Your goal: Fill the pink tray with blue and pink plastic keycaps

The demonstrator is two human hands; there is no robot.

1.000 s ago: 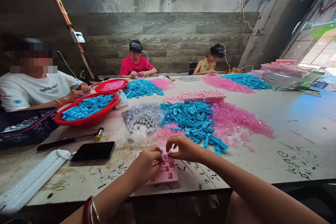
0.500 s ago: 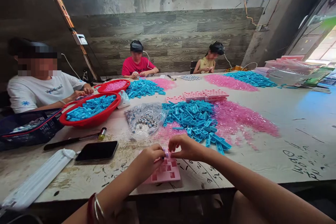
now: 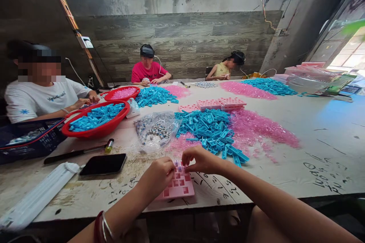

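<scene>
A pink block with square holes (image 3: 178, 191) lies on the table in front of me, near its front edge. Small clear pieces (image 3: 179, 168) sit in the holes at its far end. My left hand (image 3: 160, 172) is closed at the block's left side, fingertips bent down over the far holes; whatever they pinch is hidden. From the right, my right hand (image 3: 201, 160) reaches the same end with thumb and forefinger curled together at a clear piece. Too little shows there to name what it grips.
Beyond my hands lie blue plastic parts (image 3: 212, 127), pink clear pieces (image 3: 264, 129) and a bag of small beads (image 3: 156, 129). More pink blocks (image 3: 209, 104) stand behind. A phone (image 3: 103, 164), a screwdriver (image 3: 82, 152) and a red basket (image 3: 95, 119) are left. Three people sit around the table.
My left fingertips have shifted up toward the far holes, and a small dark bit seen at them before no longer shows. My right hand stays nearly in place. The view has moved slightly.
</scene>
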